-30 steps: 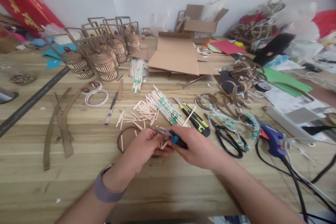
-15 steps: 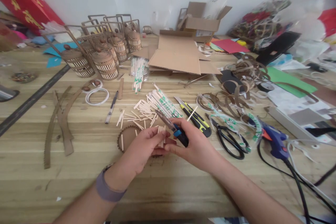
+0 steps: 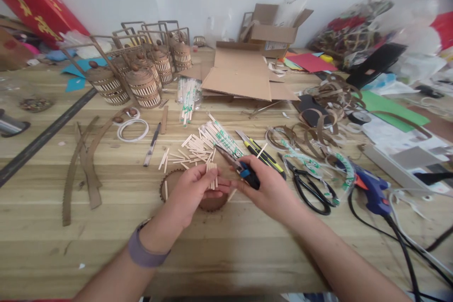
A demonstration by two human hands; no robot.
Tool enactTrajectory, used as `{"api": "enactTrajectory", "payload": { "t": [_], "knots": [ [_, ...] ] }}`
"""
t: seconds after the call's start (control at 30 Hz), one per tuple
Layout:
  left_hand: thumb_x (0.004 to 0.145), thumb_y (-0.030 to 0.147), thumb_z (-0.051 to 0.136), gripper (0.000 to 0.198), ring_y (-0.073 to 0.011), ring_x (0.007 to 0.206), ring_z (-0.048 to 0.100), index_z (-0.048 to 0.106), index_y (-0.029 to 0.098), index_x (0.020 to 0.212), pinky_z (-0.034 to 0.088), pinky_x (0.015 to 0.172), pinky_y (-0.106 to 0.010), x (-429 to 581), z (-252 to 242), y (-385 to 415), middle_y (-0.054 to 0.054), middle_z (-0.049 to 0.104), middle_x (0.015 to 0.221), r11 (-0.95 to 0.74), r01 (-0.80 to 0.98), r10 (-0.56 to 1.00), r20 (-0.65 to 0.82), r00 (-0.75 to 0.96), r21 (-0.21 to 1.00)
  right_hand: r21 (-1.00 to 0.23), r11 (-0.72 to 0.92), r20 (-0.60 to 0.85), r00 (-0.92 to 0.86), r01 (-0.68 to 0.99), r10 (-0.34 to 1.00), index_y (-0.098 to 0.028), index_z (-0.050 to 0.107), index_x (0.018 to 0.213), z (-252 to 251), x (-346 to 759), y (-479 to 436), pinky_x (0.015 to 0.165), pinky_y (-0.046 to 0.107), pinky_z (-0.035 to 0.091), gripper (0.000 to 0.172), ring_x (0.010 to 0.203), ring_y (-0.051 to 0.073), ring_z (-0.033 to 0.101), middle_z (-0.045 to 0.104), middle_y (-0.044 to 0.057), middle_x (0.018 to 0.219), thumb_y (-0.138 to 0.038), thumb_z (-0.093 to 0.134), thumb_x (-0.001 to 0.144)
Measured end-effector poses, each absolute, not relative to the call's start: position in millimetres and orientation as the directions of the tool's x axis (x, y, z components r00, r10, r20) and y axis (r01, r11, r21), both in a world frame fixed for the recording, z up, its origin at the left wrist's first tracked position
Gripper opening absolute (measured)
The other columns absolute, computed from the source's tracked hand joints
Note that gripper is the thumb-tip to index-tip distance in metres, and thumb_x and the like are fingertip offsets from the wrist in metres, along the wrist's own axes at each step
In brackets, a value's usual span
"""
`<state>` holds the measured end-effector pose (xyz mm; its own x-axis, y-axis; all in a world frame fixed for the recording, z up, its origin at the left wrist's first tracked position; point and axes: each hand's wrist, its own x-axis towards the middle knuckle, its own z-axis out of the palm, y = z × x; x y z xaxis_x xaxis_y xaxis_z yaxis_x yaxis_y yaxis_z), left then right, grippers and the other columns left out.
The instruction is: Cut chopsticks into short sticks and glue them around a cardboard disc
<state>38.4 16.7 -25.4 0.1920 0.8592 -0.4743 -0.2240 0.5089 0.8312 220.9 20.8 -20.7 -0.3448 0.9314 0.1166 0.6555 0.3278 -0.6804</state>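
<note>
My left hand [image 3: 191, 193] is closed round a small bundle of short wooden sticks [image 3: 212, 173], held upright above a round toothed cardboard disc [image 3: 208, 202] on the table. My right hand [image 3: 271, 188] grips a blue and black utility knife [image 3: 240, 167], its blade pointing up and left, close to the sticks. More cut sticks [image 3: 187, 153] lie scattered just beyond my hands, next to a bundle of wrapped chopsticks [image 3: 221, 138].
A yellow and black knife [image 3: 262, 151], black scissors [image 3: 311, 188] and a blue glue gun [image 3: 370, 188] with cables lie to the right. Several small cardboard lanterns [image 3: 141, 85] stand at the back left, flattened boxes [image 3: 240, 75] behind. Brown cardboard strips [image 3: 85, 165] lie left.
The knife has swung from lying across the sticks to pointing up and left. My left hand has turned the stick bundle more upright. Both hands drifted slightly away from me.
</note>
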Motion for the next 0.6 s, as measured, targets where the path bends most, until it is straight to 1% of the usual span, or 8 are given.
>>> {"api": "enactTrajectory", "payload": {
  "t": [0.07, 0.13, 0.2, 0.3, 0.43, 0.53, 0.6],
  "knots": [
    [0.083, 0.030, 0.065, 0.016, -0.0138, 0.066, 0.069, 0.063, 0.014, 0.081, 0.055, 0.062, -0.022, 35, -25, 20, -0.004, 0.073, 0.073, 0.505, -0.204, 0.863, -0.483, 0.150, 0.839, -0.561, 0.399, 0.135, -0.396, 0.725, 0.908, -0.018, 0.053, 0.105, -23, 231, 26, 0.077, 0.034, 0.047, 0.020, 0.089, 0.024, 0.062, 0.067, 0.009, 0.097, -0.020, 0.054, 0.085],
    [0.087, 0.025, 0.061, 0.012, -0.0130, 0.066, 0.070, 0.063, 0.014, 0.082, 0.055, 0.062, -0.021, 33, -25, 22, -0.004, 0.073, 0.074, 0.503, -0.201, 0.864, -0.483, 0.140, 0.841, -0.452, 0.483, 0.120, -0.485, 0.750, 0.866, -0.018, 0.054, 0.107, -26, 237, 29, 0.080, 0.035, 0.046, 0.024, 0.094, 0.025, 0.061, 0.066, 0.010, 0.101, -0.015, 0.053, 0.083],
    [0.089, 0.020, 0.057, 0.010, -0.0123, 0.064, 0.070, 0.063, 0.014, 0.084, 0.055, 0.060, -0.019, 33, -25, 24, -0.004, 0.072, 0.072, 0.512, -0.204, 0.859, -0.497, 0.123, 0.834, -0.379, 0.527, 0.057, -0.549, 0.761, 0.834, -0.017, 0.055, 0.107, -28, 240, 30, 0.080, 0.035, 0.045, 0.027, 0.095, 0.026, 0.060, 0.066, 0.011, 0.100, -0.011, 0.054, 0.081],
    [0.090, 0.015, 0.055, 0.010, -0.0110, 0.062, 0.070, 0.063, 0.013, 0.085, 0.056, 0.057, -0.018, 33, -26, 27, -0.002, 0.071, 0.074, 0.520, -0.210, 0.852, -0.519, 0.069, 0.828, -0.300, 0.541, -0.001, -0.567, 0.786, 0.824, -0.016, 0.057, 0.105, -29, 239, 31, 0.078, 0.034, 0.044, 0.027, 0.092, 0.025, 0.059, 0.066, 0.011, 0.098, -0.007, 0.053, 0.080],
    [0.089, 0.017, 0.058, 0.008, -0.0115, 0.062, 0.070, 0.064, 0.013, 0.085, 0.056, 0.057, -0.019, 31, -29, 29, -0.003, 0.071, 0.080, 0.475, -0.213, 0.877, -0.479, 0.035, 0.854, -0.256, 0.547, -0.034, -0.573, 0.797, 0.819, -0.016, 0.058, 0.104, -29, 239, 36, 0.078, 0.032, 0.043, 0.026, 0.092, 0.025, 0.059, 0.066, 0.010, 0.099, -0.007, 0.054, 0.079],
    [0.087, 0.023, 0.061, 0.011, -0.0149, 0.071, 0.071, 0.065, 0.013, 0.086, 0.056, 0.061, -0.021, 28, -31, 32, -0.006, 0.073, 0.079, 0.433, -0.202, 0.899, -0.438, 0.022, 0.879, -0.258, 0.571, -0.027, -0.597, 0.779, 0.802, -0.016, 0.058, 0.105, -30, 240, 38, 0.081, 0.033, 0.043, 0.030, 0.096, 0.025, 0.059, 0.067, 0.011, 0.102, -0.007, 0.056, 0.077],
    [0.087, 0.027, 0.061, 0.014, -0.0165, 0.073, 0.072, 0.065, 0.013, 0.086, 0.057, 0.064, -0.023, 26, -33, 33, -0.007, 0.074, 0.078, 0.409, -0.175, 0.910, -0.414, 0.006, 0.896, -0.251, 0.593, -0.021, -0.617, 0.765, 0.787, -0.016, 0.059, 0.105, -30, 240, 39, 0.081, 0.033, 0.043, 0.031, 0.095, 0.025, 0.059, 0.067, 0.011, 0.101, -0.006, 0.056, 0.076]
  ]
}}
